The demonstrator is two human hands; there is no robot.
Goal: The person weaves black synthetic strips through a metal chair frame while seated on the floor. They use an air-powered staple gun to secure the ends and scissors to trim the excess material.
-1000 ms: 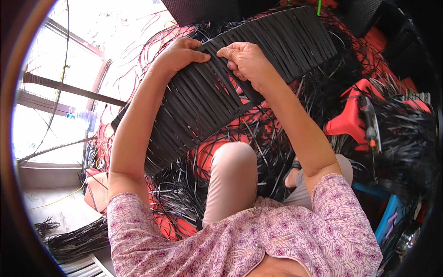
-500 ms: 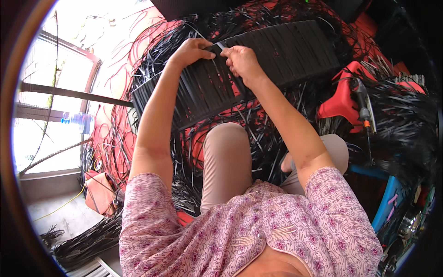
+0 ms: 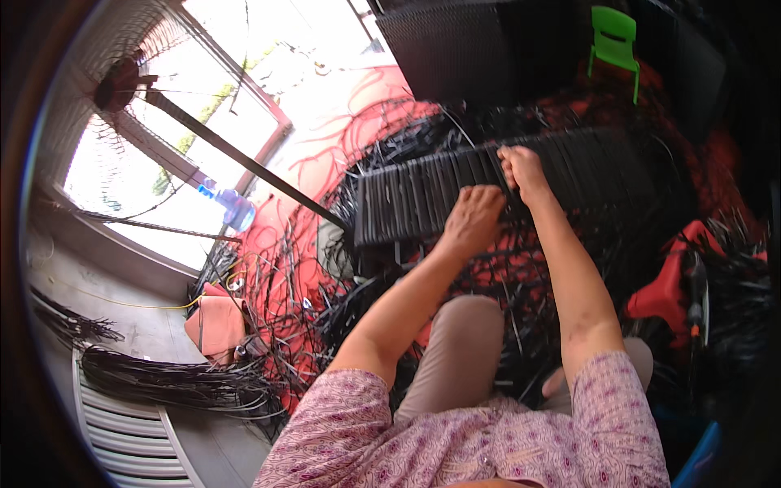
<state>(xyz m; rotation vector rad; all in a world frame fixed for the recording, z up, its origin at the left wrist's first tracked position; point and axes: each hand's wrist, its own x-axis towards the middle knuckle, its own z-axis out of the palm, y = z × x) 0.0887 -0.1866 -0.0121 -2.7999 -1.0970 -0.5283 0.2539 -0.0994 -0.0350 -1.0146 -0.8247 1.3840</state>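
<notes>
The woven mat, a long black panel of flat strips set side by side, lies in front of your knees across a tangle of loose black and red strips on the floor; its left end juts out over the red floor and its right end runs off blurred into the dark; your left hand rests palm down on the mat's near edge, fingers curled over the strips, and you cannot tell from here whether that grip is pinching a strip or only pressing; your right hand sits just beyond it and to the right, on the mat's upper edge, fingertips pressed together on the strips there, though what exactly they pinch is too small to make out; the 2 hands are near each other but apart; your bent knee in beige trousers lies below the left forearm; a red tool lies to your right among black strips; a clear plastic bottle stands by the window frame at left; a bundle of black strips lies on the floor at lower left beside an orange-pink bag; a small green chair stands far back at upper right.
</notes>
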